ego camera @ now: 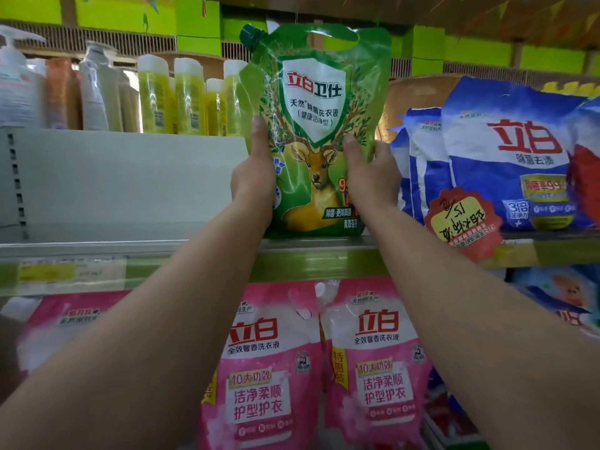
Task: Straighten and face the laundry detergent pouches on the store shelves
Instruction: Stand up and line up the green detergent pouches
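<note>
Head view: both hands grip green pouch [313, 125] upright.

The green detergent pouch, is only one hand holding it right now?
No, both the left hand and the right hand grip the green pouch by its lower sides, thumbs on its front.

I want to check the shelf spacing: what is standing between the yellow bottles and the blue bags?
In the head view, only the green pouch stands between the yellow bottles and the blue bags, gripped by the left hand and right hand.
</note>
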`<control>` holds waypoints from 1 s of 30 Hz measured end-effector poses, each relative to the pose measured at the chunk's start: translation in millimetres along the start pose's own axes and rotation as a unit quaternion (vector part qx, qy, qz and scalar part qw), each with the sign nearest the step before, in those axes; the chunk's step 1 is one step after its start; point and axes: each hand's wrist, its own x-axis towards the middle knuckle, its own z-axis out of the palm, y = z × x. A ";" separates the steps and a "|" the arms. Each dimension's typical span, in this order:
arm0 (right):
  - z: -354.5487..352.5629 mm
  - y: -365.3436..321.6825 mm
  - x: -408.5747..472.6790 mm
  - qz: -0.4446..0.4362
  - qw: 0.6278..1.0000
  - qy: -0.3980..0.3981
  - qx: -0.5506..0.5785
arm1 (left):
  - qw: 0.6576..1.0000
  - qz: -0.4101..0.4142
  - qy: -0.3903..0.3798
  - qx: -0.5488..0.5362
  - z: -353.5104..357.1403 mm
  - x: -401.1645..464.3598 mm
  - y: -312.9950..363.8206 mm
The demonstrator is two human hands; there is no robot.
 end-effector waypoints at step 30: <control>-3.9 0.7 8.7 -0.108 0.983 -0.079 -0.125 | 0.986 0.151 0.057 0.043 -0.4 1.7 -9.7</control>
